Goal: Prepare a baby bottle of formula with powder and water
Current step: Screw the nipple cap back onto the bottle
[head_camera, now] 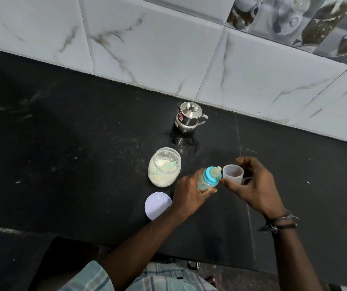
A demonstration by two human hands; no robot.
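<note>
My left hand (189, 192) grips a clear baby bottle (207, 181) with a blue collar and a pale teat, held above the black counter (84, 164). My right hand (254, 185) holds the translucent bottle cap (232, 174) just right of the teat, its open side facing up. An open plastic jar of white formula powder (164, 166) stands left of the bottle, a pale scoop lying inside it. Its white lid (157, 205) lies flat in front of the jar. A small lidded steel pot (188, 117) stands further back near the wall.
A tiled wall (168, 49) runs along the back of the counter. The counter's front edge lies near my body, with a checked garment below it. Cords and bands circle my right wrist (281, 222).
</note>
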